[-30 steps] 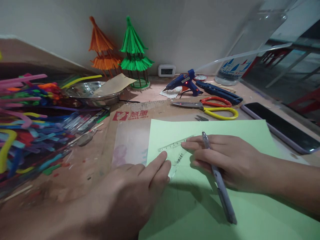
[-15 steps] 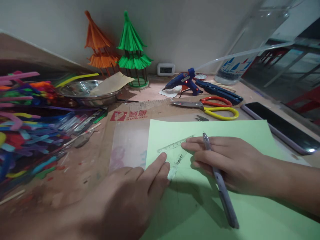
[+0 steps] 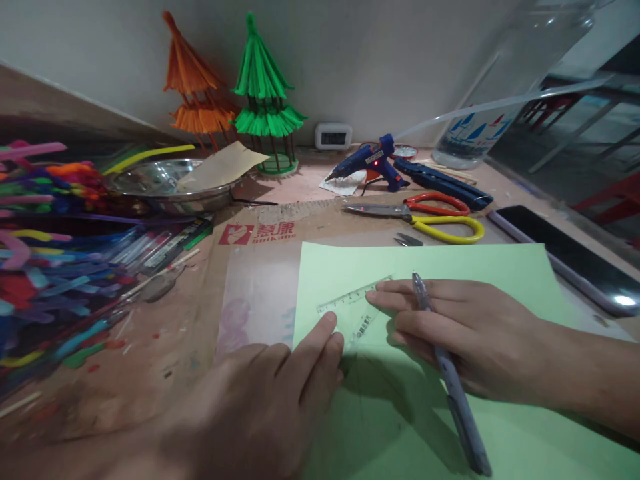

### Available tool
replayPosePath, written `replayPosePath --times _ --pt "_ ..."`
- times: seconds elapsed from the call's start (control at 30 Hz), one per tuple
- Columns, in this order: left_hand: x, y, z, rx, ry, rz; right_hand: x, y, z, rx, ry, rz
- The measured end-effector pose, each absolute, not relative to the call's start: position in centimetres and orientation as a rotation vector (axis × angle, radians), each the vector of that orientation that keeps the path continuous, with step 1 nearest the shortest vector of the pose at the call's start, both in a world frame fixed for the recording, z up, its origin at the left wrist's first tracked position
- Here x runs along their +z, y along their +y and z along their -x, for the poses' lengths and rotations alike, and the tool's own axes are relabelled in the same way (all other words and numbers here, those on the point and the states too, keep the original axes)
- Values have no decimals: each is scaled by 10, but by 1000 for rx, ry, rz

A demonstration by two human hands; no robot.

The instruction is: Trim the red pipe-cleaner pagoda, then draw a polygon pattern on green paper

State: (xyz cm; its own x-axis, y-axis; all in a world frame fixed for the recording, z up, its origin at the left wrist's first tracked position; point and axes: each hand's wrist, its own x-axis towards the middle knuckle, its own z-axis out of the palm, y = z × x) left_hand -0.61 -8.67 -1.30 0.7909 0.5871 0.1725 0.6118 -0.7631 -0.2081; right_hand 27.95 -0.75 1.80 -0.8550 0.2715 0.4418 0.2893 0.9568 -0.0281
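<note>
A clear plastic set square [image 3: 350,298] with a marked scale lies slanted on a sheet of light green paper [image 3: 475,262]. My left hand [image 3: 280,393] reaches in from the lower left, its index fingertip pressing on the set square near the scale's left end; its thumb is hidden. My right hand [image 3: 475,327] comes from the right and touches the set square's right side with its fingertips. It also holds a grey pen [image 3: 457,393] between its fingers, tip pointing away from me and clear of the set square. Faint lines show on the paper below.
Scissors [image 3: 445,217] with red and yellow handles, a blue glue gun [image 3: 367,160] with its light on, and a phone [image 3: 565,257] lie beyond the paper. Pipe cleaners [image 3: 40,267] and a metal bowl [image 3: 165,190] are at left. Green [image 3: 263,73] and orange [image 3: 193,67] pavilion models stand behind.
The view has shifted slightly. Both hands keep their places on the set square, and the pen stays in my right hand; no clear movement of the set square shows.
</note>
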Motion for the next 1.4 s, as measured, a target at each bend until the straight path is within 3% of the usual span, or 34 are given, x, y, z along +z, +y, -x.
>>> replayPosePath --times 0.27,1.4 --pt "9 -87 6 -150 -937 2682 11 -9 -289 -47 -2702 430" --pt "4 -78 8 -202 -850 2736 17 -7 -284 9 -2726 483"
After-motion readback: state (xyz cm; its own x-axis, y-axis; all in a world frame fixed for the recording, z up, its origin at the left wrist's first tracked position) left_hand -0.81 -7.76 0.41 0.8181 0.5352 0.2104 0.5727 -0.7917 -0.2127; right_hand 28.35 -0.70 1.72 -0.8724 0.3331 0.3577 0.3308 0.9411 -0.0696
